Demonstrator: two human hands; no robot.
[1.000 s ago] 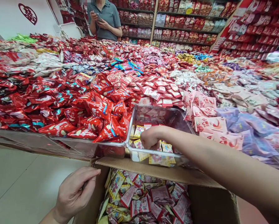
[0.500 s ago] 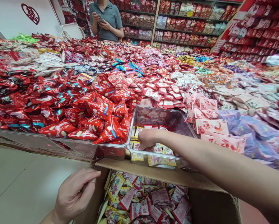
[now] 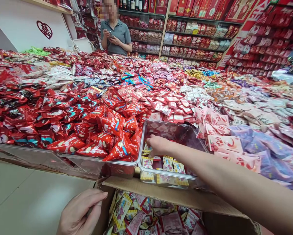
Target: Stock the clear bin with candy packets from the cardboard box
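Note:
My right hand point(image 3: 159, 145) reaches into a clear plastic bin point(image 3: 175, 176), with its fingers curled down near its left side. Whatever those fingers hold, if anything, is hidden. Small yellow-and-white candy packets point(image 3: 168, 164) lie in the bottom of the bin. My left hand point(image 3: 84, 212) is loosely closed beside the left side of a cardboard box point(image 3: 175, 195), and nothing shows in it. Inside the box are many cartoon-printed candy packets point(image 3: 123, 209), some yellow, some pink and red.
Red pillow-shaped snack packs point(image 3: 91, 140) heap up left of the bin. Pink packs point(image 3: 226, 143) and purple packs point(image 3: 271, 156) lie to its right. More wrapped sweets spread behind. Across the display stands a person point(image 3: 117, 37) holding a phone, before stocked shelves point(image 3: 190, 40).
The view has tilted up slightly, so the scene sits lower. My right hand has shifted a little within the bin, with some yellow packets moved there. My left hand keeps its closed pose.

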